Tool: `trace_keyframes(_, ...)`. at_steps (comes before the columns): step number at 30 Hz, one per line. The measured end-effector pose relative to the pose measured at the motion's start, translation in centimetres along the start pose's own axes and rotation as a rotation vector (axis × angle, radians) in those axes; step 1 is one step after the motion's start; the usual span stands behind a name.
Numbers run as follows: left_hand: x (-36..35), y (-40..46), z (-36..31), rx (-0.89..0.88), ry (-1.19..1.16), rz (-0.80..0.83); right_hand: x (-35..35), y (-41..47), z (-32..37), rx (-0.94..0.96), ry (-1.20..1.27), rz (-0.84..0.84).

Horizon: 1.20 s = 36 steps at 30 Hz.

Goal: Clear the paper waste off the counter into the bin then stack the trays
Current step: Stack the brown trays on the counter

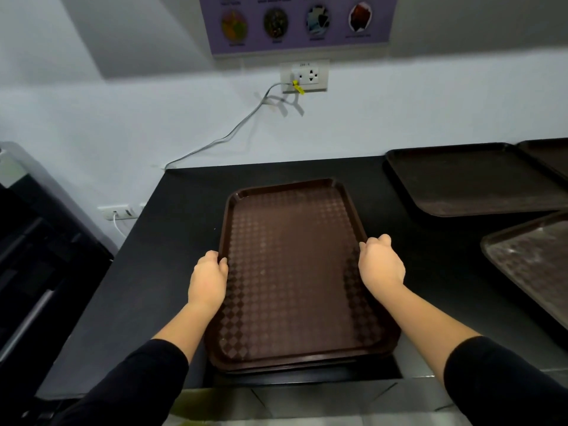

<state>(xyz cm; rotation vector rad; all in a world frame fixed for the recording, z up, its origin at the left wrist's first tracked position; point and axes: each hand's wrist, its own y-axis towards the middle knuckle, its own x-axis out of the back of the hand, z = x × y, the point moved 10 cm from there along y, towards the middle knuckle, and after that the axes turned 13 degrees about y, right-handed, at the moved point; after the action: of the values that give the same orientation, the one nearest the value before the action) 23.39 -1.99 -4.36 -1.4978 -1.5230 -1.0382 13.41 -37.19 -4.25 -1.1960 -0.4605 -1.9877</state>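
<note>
A brown tray with a diamond pattern lies lengthwise on the black counter, its near end over a second tray edge just beneath it. My left hand grips the tray's left rim, fingers curled over the edge. On the opposite rim my right hand grips the same way. No paper waste is in view.
Two more dark trays lie flat at the right: one at the back and one nearer, cut off by the frame. A third tray corner shows far right. A cable runs from a wall socket. A dark appliance stands left.
</note>
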Motion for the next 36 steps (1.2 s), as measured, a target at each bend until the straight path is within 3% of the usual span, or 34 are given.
trace_keyframes(5,0.2,0.4,-0.4,-0.028,0.056,-0.006,-1.1,-0.6,-0.7,0.02,0.008,-0.001)
trace_keyframes(9,0.5,0.7,-0.1,-0.025,0.04,0.009,-1.2,-1.1,-0.6,-0.011,0.149,-0.05)
trace_keyframes(14,0.5,0.9,-0.1,-0.014,0.053,0.018,-2.1,-1.1,-0.6,-0.048,0.391,0.017)
trace_keyframes(18,-0.1,0.6,0.1,0.007,0.023,0.026,-2.2,-0.5,-0.7,-0.062,0.274,0.071)
trace_keyframes(24,-0.6,0.5,0.1,0.022,0.007,0.022,-2.9,0.0,-1.5,-0.192,0.285,0.096)
trace_keyframes(27,-0.6,0.5,-0.2,0.041,0.032,0.035,-2.6,0.6,-0.5,-0.038,0.264,0.128)
trace_keyframes(34,0.2,-0.1,-3.1,-0.073,0.289,-0.072,-1.5,0.8,-1.0,0.063,0.246,0.218)
trace_keyframes(36,-0.6,-0.3,-4.4,-0.142,0.377,-0.053,0.4,1.2,-2.3,0.096,0.314,0.155)
